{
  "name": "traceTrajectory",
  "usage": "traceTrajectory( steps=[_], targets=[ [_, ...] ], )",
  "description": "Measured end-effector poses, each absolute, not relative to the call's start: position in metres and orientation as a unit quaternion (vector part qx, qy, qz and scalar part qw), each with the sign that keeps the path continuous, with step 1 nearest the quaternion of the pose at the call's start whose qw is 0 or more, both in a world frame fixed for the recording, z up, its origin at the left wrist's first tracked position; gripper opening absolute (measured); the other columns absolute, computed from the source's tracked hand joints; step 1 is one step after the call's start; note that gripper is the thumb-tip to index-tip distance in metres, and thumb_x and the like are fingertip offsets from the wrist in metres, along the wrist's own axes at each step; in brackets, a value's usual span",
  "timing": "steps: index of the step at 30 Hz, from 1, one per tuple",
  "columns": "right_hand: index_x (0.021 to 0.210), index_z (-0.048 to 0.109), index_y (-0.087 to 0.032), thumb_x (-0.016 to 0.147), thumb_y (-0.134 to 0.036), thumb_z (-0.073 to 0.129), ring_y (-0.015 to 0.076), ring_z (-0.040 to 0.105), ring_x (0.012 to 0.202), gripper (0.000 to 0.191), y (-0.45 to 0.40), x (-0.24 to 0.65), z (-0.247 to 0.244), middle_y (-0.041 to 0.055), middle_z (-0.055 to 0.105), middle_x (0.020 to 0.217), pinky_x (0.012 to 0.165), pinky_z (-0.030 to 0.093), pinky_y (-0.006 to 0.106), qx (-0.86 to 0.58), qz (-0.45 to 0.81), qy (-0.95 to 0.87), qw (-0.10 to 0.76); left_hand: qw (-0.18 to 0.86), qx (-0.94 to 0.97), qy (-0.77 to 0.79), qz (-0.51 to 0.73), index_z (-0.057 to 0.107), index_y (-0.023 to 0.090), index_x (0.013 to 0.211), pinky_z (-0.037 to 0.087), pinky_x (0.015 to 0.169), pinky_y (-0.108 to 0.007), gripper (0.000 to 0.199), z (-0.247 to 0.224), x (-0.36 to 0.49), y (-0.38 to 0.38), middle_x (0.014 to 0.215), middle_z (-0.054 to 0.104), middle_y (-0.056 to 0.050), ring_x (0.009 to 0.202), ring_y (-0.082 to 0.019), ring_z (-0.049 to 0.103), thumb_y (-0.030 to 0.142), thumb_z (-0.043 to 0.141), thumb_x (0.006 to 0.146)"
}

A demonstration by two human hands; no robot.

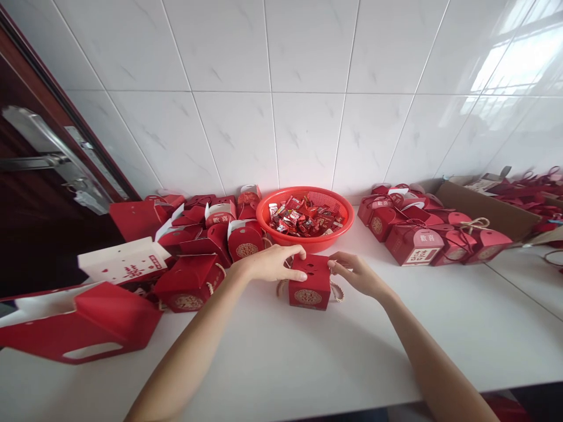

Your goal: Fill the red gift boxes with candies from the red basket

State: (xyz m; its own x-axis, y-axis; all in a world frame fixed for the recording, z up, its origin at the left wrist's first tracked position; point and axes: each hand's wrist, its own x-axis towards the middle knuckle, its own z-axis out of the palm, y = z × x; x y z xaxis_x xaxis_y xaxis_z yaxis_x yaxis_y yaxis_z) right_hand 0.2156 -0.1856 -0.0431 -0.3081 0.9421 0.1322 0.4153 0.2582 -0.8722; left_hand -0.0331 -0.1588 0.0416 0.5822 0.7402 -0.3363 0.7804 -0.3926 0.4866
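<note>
At the counter (281, 363), a small red box (309, 298) stands between two hands, its rope handles (338, 291) hanging at the sides. The left hand (275, 262), thumb and forefinger spread, rests on the lid, apparently to steady it; the right hand (357, 274) draws its fingertips narrow at the right edge, though whether they grip cannot be told. A basket (305, 241) of wrapped sweets (303, 217) sits behind, seemingly for easy reach. The box's contents are hidden; the far-left carton (105, 322) is cut off.
</note>
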Motion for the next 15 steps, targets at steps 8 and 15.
traceTrajectory(
  steps=[8, 15],
  targets=[
    [0.110, 0.063, -0.019, 0.086, -0.050, 0.063, 0.0226, 0.069, 0.086, 0.039, -0.184, 0.225, -0.043, 0.0062, 0.073, 0.085, 0.082, 0.052, 0.037, -0.455, 0.505, -0.649, 0.343, 0.320, 0.840, 0.438, -0.010, 0.054, 0.027, 0.112, 0.041, 0.070, -0.027, 0.044, 0.035, -0.033, -0.152, 0.096, 0.059, 0.000, 0.086, -0.020, 0.056, 0.055, 0.065, 0.079],
    [0.096, 0.066, -0.021, 0.069, -0.019, 0.066, 0.0202, 0.066, 0.080, 0.028, -0.172, 0.217, -0.070, 0.0035, 0.072, 0.087, 0.072, 0.054, 0.034, -0.477, 0.434, -0.668, 0.371, 0.349, 0.831, 0.431, 0.031, 0.057, 0.025, 0.104, 0.039, 0.065, -0.025, 0.046, 0.026, -0.030, -0.145, 0.083, 0.054, 0.003, 0.077, -0.017, 0.052, 0.054, 0.072, 0.072]
  ],
)
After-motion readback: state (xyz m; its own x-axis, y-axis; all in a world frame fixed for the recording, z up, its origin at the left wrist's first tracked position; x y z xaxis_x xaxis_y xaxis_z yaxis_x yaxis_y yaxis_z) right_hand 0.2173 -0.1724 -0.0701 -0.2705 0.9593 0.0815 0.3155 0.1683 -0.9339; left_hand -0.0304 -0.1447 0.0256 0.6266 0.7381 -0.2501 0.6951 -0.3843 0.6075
